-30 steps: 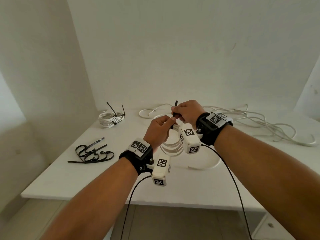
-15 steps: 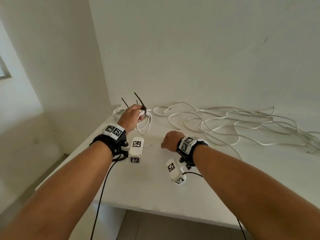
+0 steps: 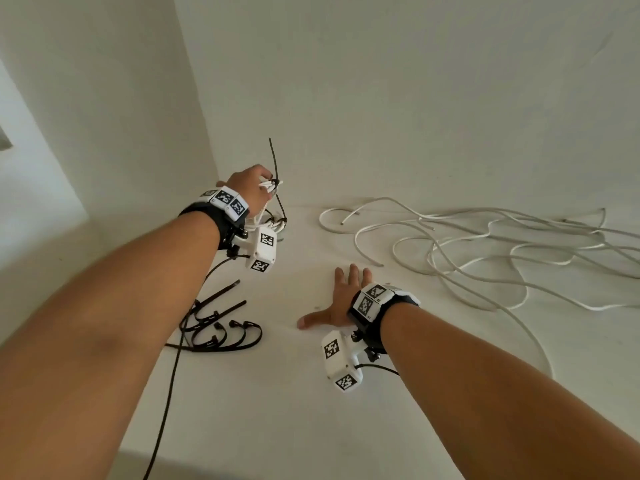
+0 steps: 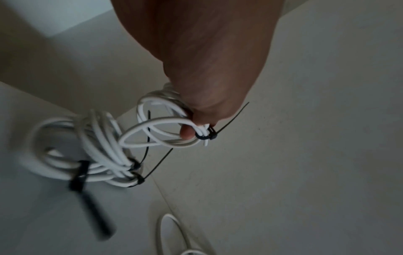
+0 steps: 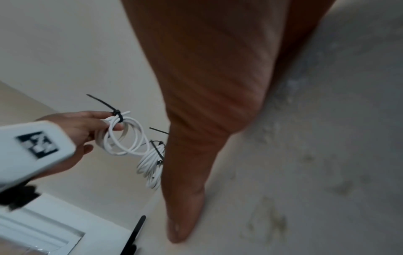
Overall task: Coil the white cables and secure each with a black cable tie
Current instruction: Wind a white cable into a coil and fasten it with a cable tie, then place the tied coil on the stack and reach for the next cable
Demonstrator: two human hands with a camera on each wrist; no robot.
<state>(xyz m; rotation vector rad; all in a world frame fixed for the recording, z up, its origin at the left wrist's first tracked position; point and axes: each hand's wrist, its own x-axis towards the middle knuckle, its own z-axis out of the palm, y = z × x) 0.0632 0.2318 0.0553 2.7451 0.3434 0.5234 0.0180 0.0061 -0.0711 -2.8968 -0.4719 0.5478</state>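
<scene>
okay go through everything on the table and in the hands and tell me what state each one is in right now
Left hand: raised, gripping a coil.
Held coil: coiled, tied with a black tie, tail uncut.
Finished coils: tied, lying at the table's back left corner.
Loose white cables: uncoiled, sprawled.
Spare black ties: unused, in a pile.
Right hand: open, flat on the table.

Head view: high, angled down over both forearms onto the white table [image 3: 311, 410]. Left wrist view: close, along the left hand [image 4: 209, 72]. Right wrist view: close, low along the right hand [image 5: 207, 103]. All share the tied coil [image 3: 268, 185] [image 4: 161, 131] [image 5: 124, 136].
</scene>
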